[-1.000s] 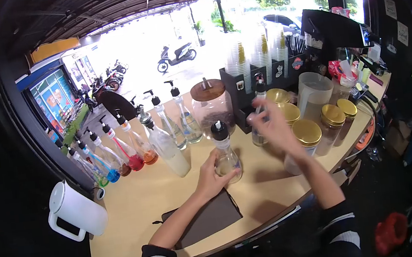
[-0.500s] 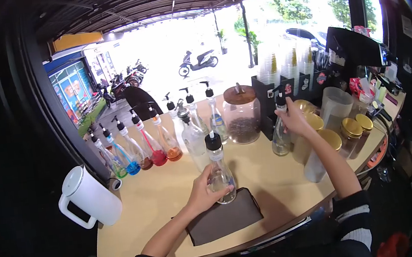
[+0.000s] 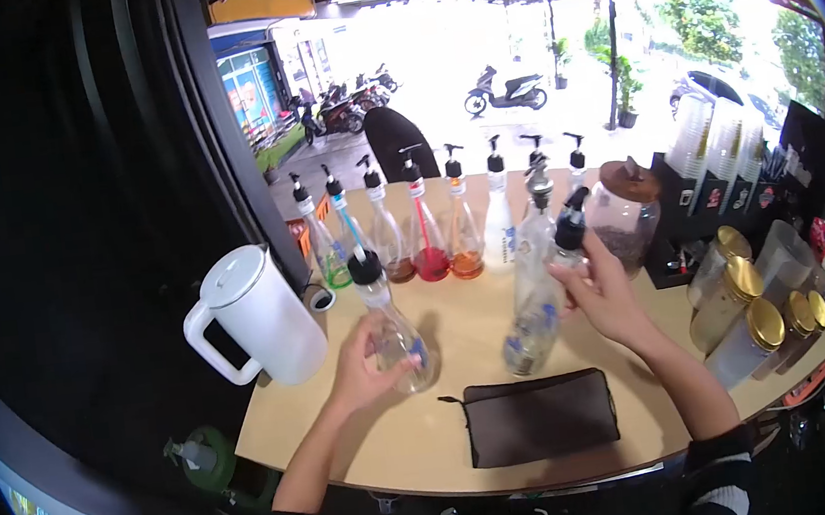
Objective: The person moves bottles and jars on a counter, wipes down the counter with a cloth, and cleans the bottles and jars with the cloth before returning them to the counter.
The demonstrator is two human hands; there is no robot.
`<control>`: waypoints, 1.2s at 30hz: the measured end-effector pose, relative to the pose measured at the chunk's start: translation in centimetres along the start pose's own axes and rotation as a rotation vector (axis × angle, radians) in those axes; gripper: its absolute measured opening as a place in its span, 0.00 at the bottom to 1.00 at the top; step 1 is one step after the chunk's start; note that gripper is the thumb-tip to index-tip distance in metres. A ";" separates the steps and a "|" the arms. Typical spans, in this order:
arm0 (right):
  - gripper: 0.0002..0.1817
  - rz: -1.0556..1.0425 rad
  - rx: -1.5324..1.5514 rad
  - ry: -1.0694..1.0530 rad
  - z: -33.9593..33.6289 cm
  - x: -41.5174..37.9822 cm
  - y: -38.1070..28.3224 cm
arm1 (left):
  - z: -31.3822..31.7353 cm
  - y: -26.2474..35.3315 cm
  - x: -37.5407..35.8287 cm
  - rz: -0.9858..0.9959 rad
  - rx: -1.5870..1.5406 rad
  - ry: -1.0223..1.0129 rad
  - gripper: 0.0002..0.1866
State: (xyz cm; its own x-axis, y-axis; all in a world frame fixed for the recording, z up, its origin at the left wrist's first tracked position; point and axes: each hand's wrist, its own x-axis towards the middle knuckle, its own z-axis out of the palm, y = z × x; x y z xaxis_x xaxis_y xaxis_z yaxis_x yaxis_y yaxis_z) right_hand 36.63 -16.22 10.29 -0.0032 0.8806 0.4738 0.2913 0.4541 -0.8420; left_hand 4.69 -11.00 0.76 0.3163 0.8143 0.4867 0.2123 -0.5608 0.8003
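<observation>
My left hand [image 3: 362, 368] is wrapped round the lower part of a clear pump bottle [image 3: 396, 335] with a black cap, left of the dark pouch [image 3: 540, 417]. In my right hand [image 3: 605, 288], closed round its neck, is another clear pump bottle [image 3: 533, 330], tilted with its base toward the left, above the table. Right behind it stands a clear bottle with a metal spout [image 3: 539, 184]. Behind both hands is a row of pump bottles with coloured liquids, among them a red one [image 3: 431, 261] and an orange one [image 3: 466, 262].
A white pitcher [image 3: 274, 322] stands at the left beside a tape roll [image 3: 318, 299]. At the right are a wooden-lidded jar [image 3: 620, 221], gold-lidded containers [image 3: 744, 288] and a black holder [image 3: 698, 202] with stacked cups. The table's front edge [image 3: 517, 483] is near me.
The view has turned right to left. My right hand has brought its bottle from beside the gold-lidded containers toward the middle. My left hand and its bottle have moved left, off the pouch.
</observation>
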 end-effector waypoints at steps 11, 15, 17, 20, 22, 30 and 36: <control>0.18 -0.072 0.164 -0.087 17.6 11.7 6.9 | -6.7 -10.1 6.2 -0.028 0.062 0.256 0.44; 0.16 -0.016 -0.011 -0.054 20.5 14.8 7.3 | -6.8 -11.7 7.6 -0.027 0.073 0.293 0.44; 0.17 -0.027 -0.021 -0.061 21.3 15.8 6.6 | -6.7 -13.1 8.2 -0.041 0.095 0.317 0.44; 0.19 -0.182 -0.126 -0.005 22.9 17.2 6.9 | -6.9 -13.6 8.8 -0.042 0.134 0.331 0.45; 0.18 -0.190 -0.157 -0.013 23.8 18.1 7.7 | -7.0 -13.8 9.2 -0.086 0.205 0.307 0.46; 0.20 -0.136 -0.137 -0.021 25.5 18.8 7.8 | -7.2 -16.6 10.3 -0.094 0.237 0.348 0.45; 0.19 -0.053 -0.055 -0.012 25.7 18.9 8.0 | -7.7 -17.8 11.3 -0.096 0.188 0.329 0.44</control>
State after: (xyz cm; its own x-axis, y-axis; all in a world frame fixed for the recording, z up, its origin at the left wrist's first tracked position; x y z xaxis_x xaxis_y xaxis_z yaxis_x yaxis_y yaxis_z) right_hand 14.35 7.55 5.94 -0.0315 0.8571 0.5142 0.3426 0.4925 -0.8000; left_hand -2.66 9.32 -5.30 -0.0205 0.8519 0.5234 0.4019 -0.4723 0.7845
